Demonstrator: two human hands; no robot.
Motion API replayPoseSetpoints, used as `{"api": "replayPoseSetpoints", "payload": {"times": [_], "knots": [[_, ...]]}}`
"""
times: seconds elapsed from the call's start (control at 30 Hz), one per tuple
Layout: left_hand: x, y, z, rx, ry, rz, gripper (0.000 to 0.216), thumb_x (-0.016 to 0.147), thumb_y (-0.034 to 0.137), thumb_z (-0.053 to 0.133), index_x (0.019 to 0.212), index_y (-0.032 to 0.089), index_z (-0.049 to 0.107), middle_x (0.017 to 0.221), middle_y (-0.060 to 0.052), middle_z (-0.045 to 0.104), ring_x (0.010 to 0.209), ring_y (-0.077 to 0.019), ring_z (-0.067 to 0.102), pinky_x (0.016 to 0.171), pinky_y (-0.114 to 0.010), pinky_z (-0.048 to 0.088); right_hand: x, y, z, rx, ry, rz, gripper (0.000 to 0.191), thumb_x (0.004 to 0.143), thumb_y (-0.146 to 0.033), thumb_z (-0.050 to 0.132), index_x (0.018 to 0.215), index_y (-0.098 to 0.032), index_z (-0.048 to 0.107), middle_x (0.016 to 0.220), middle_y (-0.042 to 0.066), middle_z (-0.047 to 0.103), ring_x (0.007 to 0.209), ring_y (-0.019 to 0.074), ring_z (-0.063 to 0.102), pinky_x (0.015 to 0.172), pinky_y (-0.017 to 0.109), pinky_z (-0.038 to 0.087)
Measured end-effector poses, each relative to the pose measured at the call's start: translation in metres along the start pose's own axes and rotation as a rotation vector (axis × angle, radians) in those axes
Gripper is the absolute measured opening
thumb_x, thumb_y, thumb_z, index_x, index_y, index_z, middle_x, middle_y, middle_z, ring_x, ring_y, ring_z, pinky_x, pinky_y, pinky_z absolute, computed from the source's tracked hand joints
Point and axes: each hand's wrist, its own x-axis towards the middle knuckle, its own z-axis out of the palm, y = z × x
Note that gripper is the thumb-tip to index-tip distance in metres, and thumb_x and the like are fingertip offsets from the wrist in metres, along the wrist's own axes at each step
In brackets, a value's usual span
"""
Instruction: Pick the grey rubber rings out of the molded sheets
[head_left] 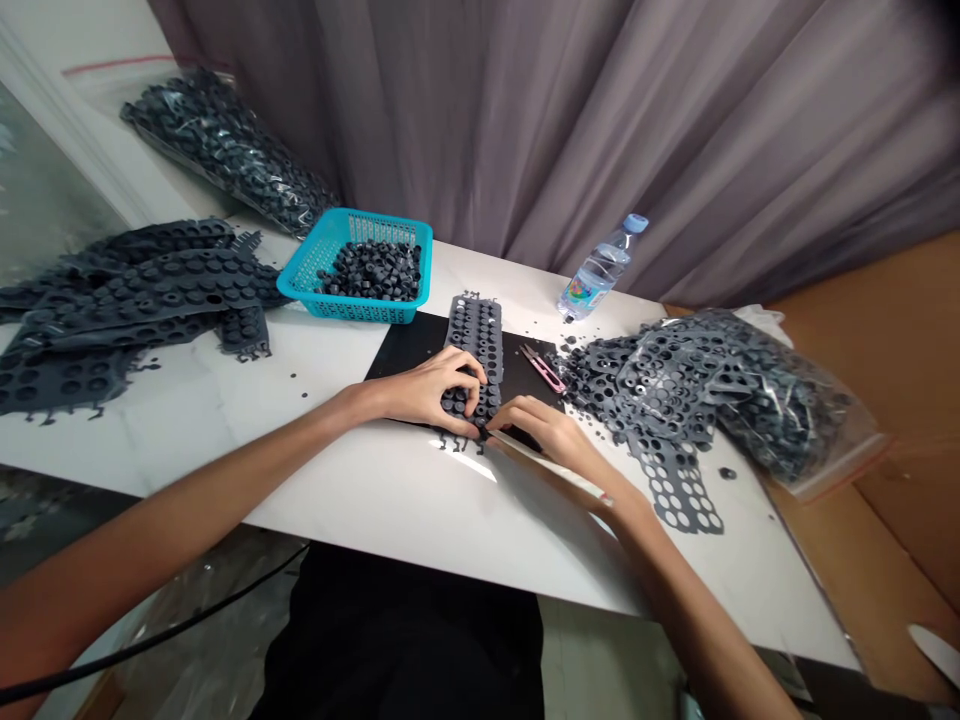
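Note:
A dark grey rubber sheet [476, 335] with rows of round plugs lies lengthwise on a black mat [409, 350]. My left hand [439, 388] arches over its near half, thumb and fingers curled down onto the plugs. At the near right corner of the sheet, my right hand [544, 428] is closed in a pinch, its fingertips close to those of the left. The exact spot they grip is partly hidden. A bright pale streak runs along the lower edge of my right hand to the wrist. Pink-handled snips [544, 368] lie just right of the sheet.
A blue basket [300, 275] holds loose black plugs [379, 270]. Stacked rubber sheets [142, 285] and a filled plastic bag [217, 140] are at left. At right are a water bottle [600, 268], punched-out sheets [637, 380] and another bag [795, 410].

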Motion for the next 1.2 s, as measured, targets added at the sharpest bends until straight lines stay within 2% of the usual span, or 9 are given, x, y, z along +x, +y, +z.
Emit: {"api": "replayPoseSetpoints", "payload": {"times": [0.13,0.27,0.53,0.63,0.83,0.93,1.07,1.2], "knots": [[0.000,0.001,0.000,-0.021,0.011,-0.005,0.031,0.077,0.052,0.086,0.086,0.026,0.071,0.134,-0.007,0.057,0.136,-0.0338,0.043,0.118,-0.053,0.037,0.000,0.003,0.004,-0.034,0.020,0.014,0.021,0.108,-0.039,0.057,0.116,-0.025,0.069,0.107,0.009,0.073,0.097,0.0231,0.070,0.084,0.034,0.059],[0.001,0.002,0.000,-0.019,0.016,-0.007,0.030,0.077,0.050,0.086,0.086,0.026,0.071,0.134,-0.007,0.057,0.136,-0.0340,0.044,0.118,-0.054,0.036,0.000,0.005,0.009,-0.117,0.004,-0.046,0.025,0.110,-0.034,0.052,0.126,-0.025,0.068,0.112,0.010,0.072,0.100,0.0244,0.070,0.085,0.037,0.060],[0.000,0.004,-0.001,0.026,-0.011,-0.016,0.030,0.082,0.051,0.082,0.087,0.026,0.067,0.135,-0.007,0.055,0.137,-0.0322,0.042,0.118,-0.052,0.036,0.001,0.002,0.021,-0.266,0.065,-0.076,0.024,0.112,-0.031,0.044,0.121,-0.022,0.063,0.112,0.012,0.071,0.095,0.0253,0.070,0.081,0.038,0.059],[0.000,0.006,-0.001,0.021,-0.006,-0.030,0.030,0.081,0.050,0.083,0.087,0.026,0.068,0.135,-0.007,0.056,0.136,-0.0328,0.042,0.117,-0.052,0.036,0.001,-0.003,0.029,-0.296,0.114,0.008,0.022,0.112,-0.031,0.043,0.121,-0.022,0.061,0.110,0.012,0.069,0.093,0.0261,0.071,0.080,0.039,0.059],[0.002,0.004,0.000,0.012,-0.003,-0.024,0.032,0.080,0.052,0.083,0.088,0.025,0.067,0.133,-0.007,0.056,0.135,-0.0326,0.043,0.118,-0.051,0.036,0.003,-0.016,0.043,-0.208,0.187,0.262,0.027,0.113,-0.035,0.039,0.128,-0.020,0.057,0.117,0.013,0.062,0.091,0.0265,0.072,0.069,0.037,0.058],[0.001,0.002,0.000,-0.010,-0.011,-0.041,0.034,0.080,0.053,0.084,0.089,0.026,0.067,0.136,-0.006,0.055,0.137,-0.0327,0.042,0.119,-0.051,0.034,0.002,-0.017,0.030,-0.054,0.137,0.269,0.025,0.111,-0.036,0.046,0.127,-0.023,0.060,0.116,0.010,0.064,0.086,0.0223,0.071,0.069,0.034,0.057],[0.001,0.001,0.000,-0.038,-0.027,-0.052,0.035,0.078,0.055,0.086,0.091,0.027,0.069,0.138,-0.006,0.054,0.140,-0.0341,0.039,0.120,-0.053,0.033,-0.003,-0.018,-0.005,0.196,-0.039,0.205,0.022,0.108,-0.038,0.057,0.125,-0.026,0.066,0.111,0.005,0.069,0.089,0.0183,0.069,0.081,0.031,0.055],[0.001,0.001,0.000,-0.029,-0.022,-0.049,0.036,0.082,0.060,0.081,0.091,0.027,0.070,0.138,-0.007,0.054,0.141,-0.0340,0.038,0.120,-0.053,0.033,-0.005,-0.016,-0.023,0.233,-0.024,0.246,0.019,0.106,-0.041,0.061,0.112,-0.024,0.069,0.105,0.004,0.071,0.091,0.0193,0.067,0.081,0.030,0.053]]}}
